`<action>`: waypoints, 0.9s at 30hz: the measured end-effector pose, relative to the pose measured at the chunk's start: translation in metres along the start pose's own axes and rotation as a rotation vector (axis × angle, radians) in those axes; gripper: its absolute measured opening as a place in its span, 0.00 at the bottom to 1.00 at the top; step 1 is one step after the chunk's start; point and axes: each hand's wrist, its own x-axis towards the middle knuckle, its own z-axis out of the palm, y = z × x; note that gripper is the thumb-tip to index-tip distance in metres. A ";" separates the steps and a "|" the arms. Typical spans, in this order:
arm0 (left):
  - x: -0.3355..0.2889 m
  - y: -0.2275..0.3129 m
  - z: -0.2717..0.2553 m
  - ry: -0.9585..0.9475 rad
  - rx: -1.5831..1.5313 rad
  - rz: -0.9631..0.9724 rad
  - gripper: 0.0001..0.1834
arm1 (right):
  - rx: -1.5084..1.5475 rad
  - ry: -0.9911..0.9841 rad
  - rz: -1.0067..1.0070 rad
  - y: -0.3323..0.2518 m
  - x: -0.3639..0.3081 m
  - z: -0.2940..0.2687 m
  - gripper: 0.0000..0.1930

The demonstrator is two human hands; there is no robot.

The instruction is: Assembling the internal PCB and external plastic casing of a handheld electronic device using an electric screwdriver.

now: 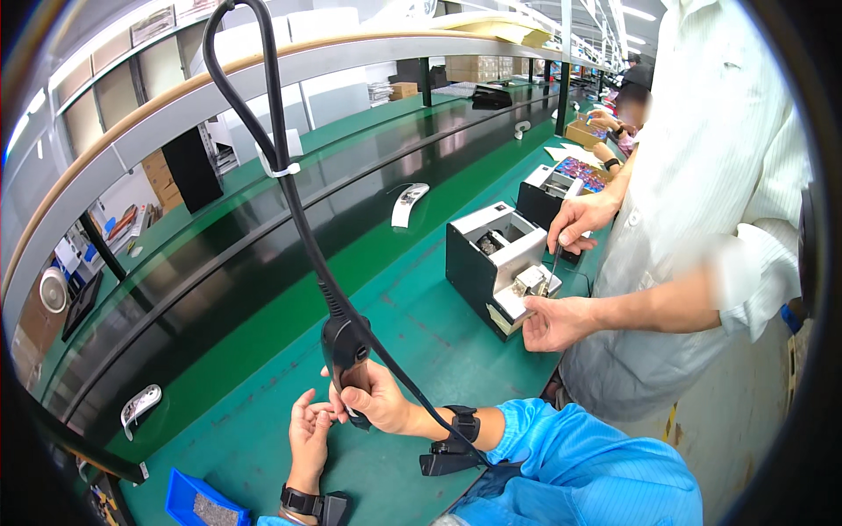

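Note:
My right hand (383,401) is wrapped round a black corded power tool (344,344), which looks like an electric screwdriver hanging upright on its thick cable; its tip is hidden behind my fingers. Just beside it, my left hand (309,434) is turned palm up with its fingers loosely apart, fingertips close to the right hand's. No object shows in the left hand. Both hands are over the green work table (386,473). A blue bin (203,501) of small greyish parts stands nearest the left wrist.
At right, a person in a pale coat (693,158) works with both hands on a black-and-white machine (495,263). Beyond the table runs a conveyor belt (289,237) with curved white parts, one a white piece (142,405) at left. The tool's cable (289,188) crosses the view.

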 end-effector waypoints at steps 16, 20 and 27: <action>0.002 -0.003 -0.008 -0.016 0.015 0.044 0.25 | 0.025 -0.008 0.054 -0.005 0.001 0.009 0.23; -0.006 0.006 -0.005 0.020 -0.067 0.198 0.23 | -0.025 -0.118 0.075 -0.004 -0.004 0.017 0.24; -0.006 -0.001 -0.007 0.092 0.028 0.235 0.19 | -0.131 -0.111 0.111 -0.006 -0.009 0.015 0.21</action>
